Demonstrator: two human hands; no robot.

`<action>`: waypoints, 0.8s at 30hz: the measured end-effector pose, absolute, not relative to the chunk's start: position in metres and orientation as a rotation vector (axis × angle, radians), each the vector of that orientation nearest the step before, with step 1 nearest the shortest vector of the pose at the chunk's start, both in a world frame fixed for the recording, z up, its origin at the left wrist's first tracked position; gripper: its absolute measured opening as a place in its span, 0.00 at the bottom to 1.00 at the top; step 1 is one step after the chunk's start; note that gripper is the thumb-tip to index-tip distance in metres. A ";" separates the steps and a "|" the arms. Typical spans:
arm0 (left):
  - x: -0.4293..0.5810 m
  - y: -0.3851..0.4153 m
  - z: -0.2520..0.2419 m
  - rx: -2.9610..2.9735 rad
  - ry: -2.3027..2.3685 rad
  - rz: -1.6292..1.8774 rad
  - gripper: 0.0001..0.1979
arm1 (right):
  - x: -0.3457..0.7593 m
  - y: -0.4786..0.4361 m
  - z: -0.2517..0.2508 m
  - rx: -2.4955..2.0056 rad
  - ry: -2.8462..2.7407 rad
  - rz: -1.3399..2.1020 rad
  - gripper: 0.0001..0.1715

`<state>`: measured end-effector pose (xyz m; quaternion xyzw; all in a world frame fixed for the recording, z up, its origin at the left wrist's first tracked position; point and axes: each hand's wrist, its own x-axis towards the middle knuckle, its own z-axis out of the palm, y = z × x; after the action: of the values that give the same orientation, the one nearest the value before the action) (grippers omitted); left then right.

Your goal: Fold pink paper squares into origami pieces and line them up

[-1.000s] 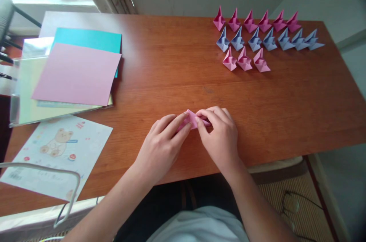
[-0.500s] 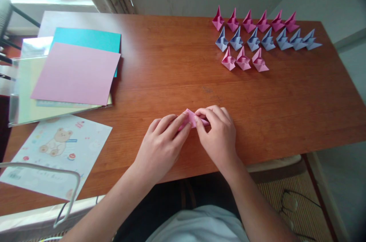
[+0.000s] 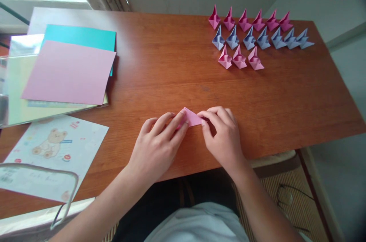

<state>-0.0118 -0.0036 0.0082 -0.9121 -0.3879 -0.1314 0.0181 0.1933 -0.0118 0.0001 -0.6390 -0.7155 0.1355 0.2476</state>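
Observation:
A small folded pink paper piece (image 3: 191, 117) lies on the wooden table (image 3: 286, 97) near its front edge. My left hand (image 3: 158, 145) presses its fingertips on the paper's left end. My right hand (image 3: 222, 136) pinches the paper's right end with thumb and fingers. Both hands rest low on the table. At the far right stand rows of finished folded paper shapes: dark pink ones (image 3: 248, 20), blue ones (image 3: 257, 39) and three light pink ones (image 3: 239, 59).
A stack of paper sheets lies at the left: a pink sheet (image 3: 68, 72) over a teal sheet (image 3: 80, 36) on a clear folder. A printed sheet with a bear (image 3: 54, 146) lies in front of it. A woven mat (image 3: 286, 196) shows below the table's edge.
My right hand has slid a little to the right along the pink paper, baring more of it. The view has shifted slightly.

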 end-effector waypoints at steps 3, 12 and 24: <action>-0.013 -0.003 0.008 -2.833 -1.207 -0.430 0.17 | 0.203 -0.014 -0.001 -1.742 -1.924 0.364 0.12; -0.003 -0.003 0.011 -2.825 -1.358 -0.567 0.12 | 0.195 -0.010 0.000 -1.697 -1.870 0.374 0.07; 0.044 -0.010 0.008 -2.512 -1.947 -0.785 0.05 | 0.192 -0.010 -0.002 -1.757 -1.924 0.366 0.04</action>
<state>0.0442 -0.0097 0.0082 -0.7656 -0.5935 -0.2391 -0.0660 0.1923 -0.0102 -0.0024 -0.6461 -0.7076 0.1346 0.2525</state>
